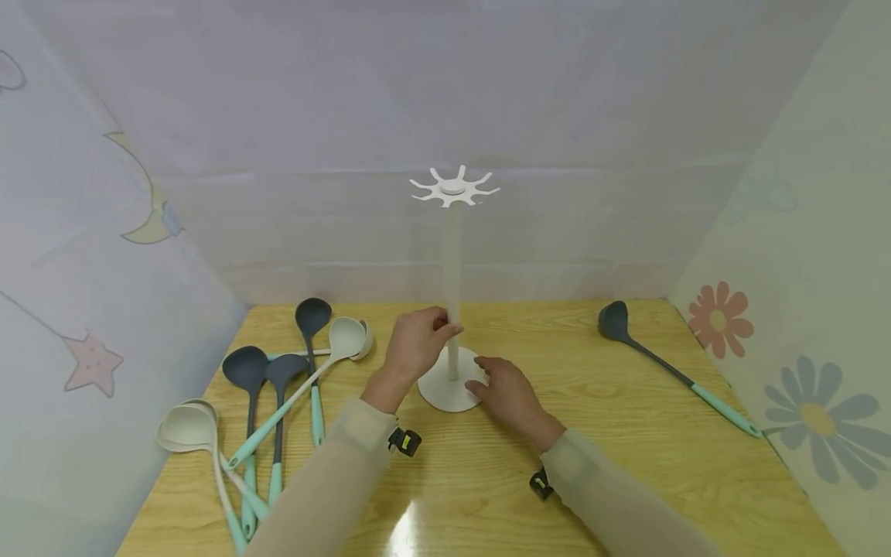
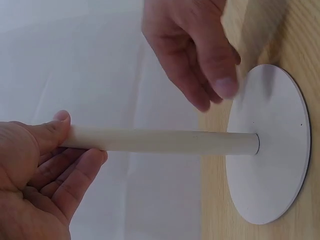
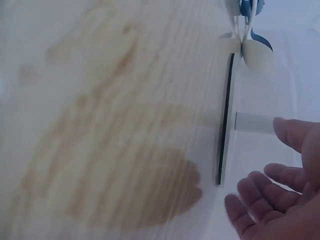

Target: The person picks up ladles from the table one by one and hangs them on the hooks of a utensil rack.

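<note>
A white utensil stand point(image 1: 453, 271) rises upright from the wooden table, with a round base point(image 2: 270, 185) and a ring of flat hooks point(image 1: 454, 189) on top, all bare. Partway up the pole, my left hand point(image 1: 416, 344) grips it between thumb and fingers, as the left wrist view point(image 2: 42, 170) also shows. My right hand point(image 1: 511, 391) hovers by the right side of the base, thumb and fingers spread a little. In the right wrist view its fingers point(image 3: 260, 192) hold nothing and stand just off the pole.
Several ladles and spoons lie in a crossing heap on the left, among them a dark ladle point(image 1: 245, 367), a white ladle point(image 1: 346, 336) and a white spoon point(image 1: 186, 427). One dark ladle point(image 1: 614, 321) with a mint handle lies alone on the right. Fabric walls point(image 1: 557, 93) enclose the table.
</note>
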Tool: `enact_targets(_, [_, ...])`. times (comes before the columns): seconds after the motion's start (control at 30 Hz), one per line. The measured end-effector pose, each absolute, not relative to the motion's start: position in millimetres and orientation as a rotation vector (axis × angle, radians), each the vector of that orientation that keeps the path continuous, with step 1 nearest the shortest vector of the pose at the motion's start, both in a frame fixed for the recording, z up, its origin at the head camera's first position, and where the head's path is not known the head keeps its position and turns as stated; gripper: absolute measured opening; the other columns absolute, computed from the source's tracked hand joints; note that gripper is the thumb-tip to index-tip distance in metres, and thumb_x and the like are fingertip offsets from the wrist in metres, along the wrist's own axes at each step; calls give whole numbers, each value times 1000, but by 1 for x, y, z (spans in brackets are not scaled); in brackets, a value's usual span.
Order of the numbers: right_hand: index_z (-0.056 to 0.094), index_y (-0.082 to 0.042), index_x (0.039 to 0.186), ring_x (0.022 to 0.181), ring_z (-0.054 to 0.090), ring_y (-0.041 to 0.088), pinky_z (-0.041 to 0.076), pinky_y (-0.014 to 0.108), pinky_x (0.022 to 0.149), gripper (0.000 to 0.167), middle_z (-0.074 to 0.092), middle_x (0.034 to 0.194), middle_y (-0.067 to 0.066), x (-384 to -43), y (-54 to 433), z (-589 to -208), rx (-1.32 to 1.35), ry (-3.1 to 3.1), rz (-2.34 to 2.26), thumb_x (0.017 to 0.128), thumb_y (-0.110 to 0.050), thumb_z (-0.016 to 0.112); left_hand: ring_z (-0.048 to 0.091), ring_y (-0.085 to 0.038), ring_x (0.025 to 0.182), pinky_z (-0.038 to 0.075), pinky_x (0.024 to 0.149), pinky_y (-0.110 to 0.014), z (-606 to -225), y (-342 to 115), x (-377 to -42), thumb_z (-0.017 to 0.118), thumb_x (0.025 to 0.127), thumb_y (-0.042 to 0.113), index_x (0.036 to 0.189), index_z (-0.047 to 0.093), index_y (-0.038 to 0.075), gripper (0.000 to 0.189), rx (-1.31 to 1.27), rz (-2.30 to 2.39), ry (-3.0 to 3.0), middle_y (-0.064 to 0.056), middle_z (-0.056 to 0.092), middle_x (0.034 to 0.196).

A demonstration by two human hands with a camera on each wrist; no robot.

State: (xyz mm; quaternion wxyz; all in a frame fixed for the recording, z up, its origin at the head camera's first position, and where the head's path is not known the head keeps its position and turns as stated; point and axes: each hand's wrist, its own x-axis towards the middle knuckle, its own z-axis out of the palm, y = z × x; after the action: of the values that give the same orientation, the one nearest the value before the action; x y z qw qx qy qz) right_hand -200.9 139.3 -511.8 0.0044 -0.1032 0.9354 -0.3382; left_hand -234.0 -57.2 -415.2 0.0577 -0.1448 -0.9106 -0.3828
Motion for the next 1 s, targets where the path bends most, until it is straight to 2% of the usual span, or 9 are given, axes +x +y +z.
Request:
enact_targets(0.13, [57,2,146,126,64,37,55,53,104,65,66,138,17,-197,140,-518,-405,2942,-849,95,-29,82,76,-20,98,62,81,-40,-417,-51,-223,72,102,34,116,78,12,28,-470,-1195,-2755,-1,81,105])
enact_targets(0.23, [57,4,144,120,66,37,57,53,99,68,67,134,17,-191,142,-520,-469,2938,-752,92,-30,85,77,-20,97,63,81,-40,-418,-48,-216,73,101,34,116,79,11,28,-485,-1205,-2753,-1,81,104])
enact_targets(0.47, [54,9,145,136,58,42,49,54,112,75,60,147,26,-179,149,-519,-519,2940,-612,92,-35,84,76,-19,97,63,80,-39,-418,-46,-205,73,101,34,114,79,12,26,-492,-1214,-2749,0,81,103])
enact_targets(0.73, [51,9,149,142,53,42,42,54,119,77,56,151,27,-169,153,-515,-518,2919,-608,93,-32,84,77,-19,98,63,82,-41,-416,-45,-195,74,101,34,115,79,14,24,-485,-1254,-2743,2,81,103])
enact_targets(1.0, [53,9,147,141,54,42,43,54,118,74,57,149,27,-161,155,-511,-556,2917,-578,93,-31,84,77,-18,97,64,81,-39,-418,-44,-187,75,100,34,113,80,14,25,-509,-1258,-2724,2,81,102])
